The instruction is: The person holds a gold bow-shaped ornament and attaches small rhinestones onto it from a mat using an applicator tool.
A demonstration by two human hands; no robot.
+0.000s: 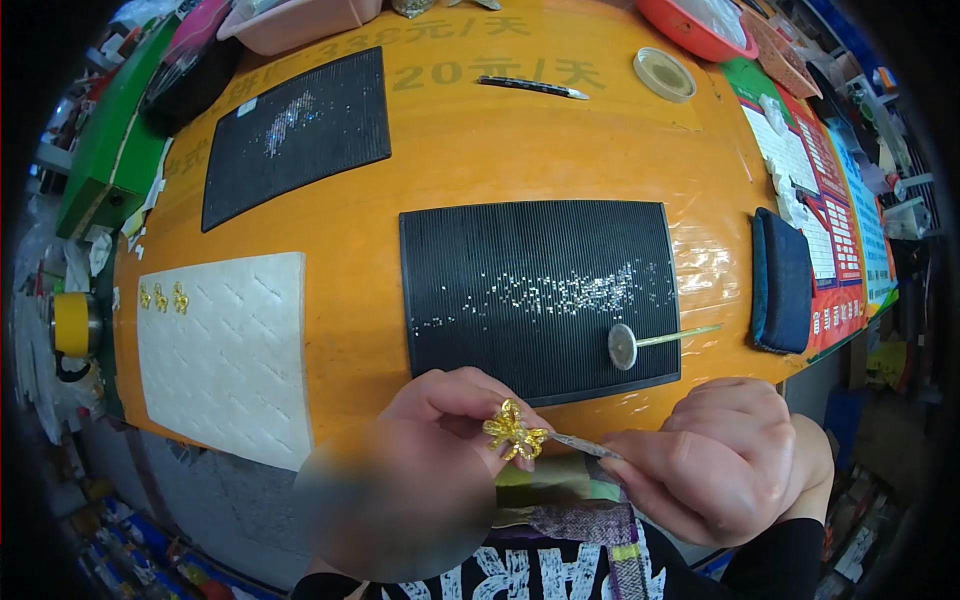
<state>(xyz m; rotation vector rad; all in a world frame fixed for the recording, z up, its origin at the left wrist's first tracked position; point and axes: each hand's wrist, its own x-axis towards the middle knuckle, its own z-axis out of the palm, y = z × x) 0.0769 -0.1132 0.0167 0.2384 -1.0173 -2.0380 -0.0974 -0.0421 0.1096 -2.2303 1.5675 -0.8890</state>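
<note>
My left hand [432,425] pinches a small shiny gold ornament [515,432], looped like a bow or flower, just in front of the table's near edge. Part of this hand is blurred over. In my right hand [722,462], closed fingers grip a thin greyish pointed tool [585,445]; its tip reaches the ornament's right side. Beyond both hands lies a black ribbed mat [520,235] scattered with tiny sparkling stones [590,290]. A round pale disc [622,347] on a thin stick rests across the mat's lower right edge.
A white pad [225,350] at left carries several gold ornaments [161,297]. Behind it lies another black mat [330,140] with stones. Farther back are a pen [532,87], a round shallow dish [664,75] and pink basins [300,27]. A dark blue case [781,282] lies right.
</note>
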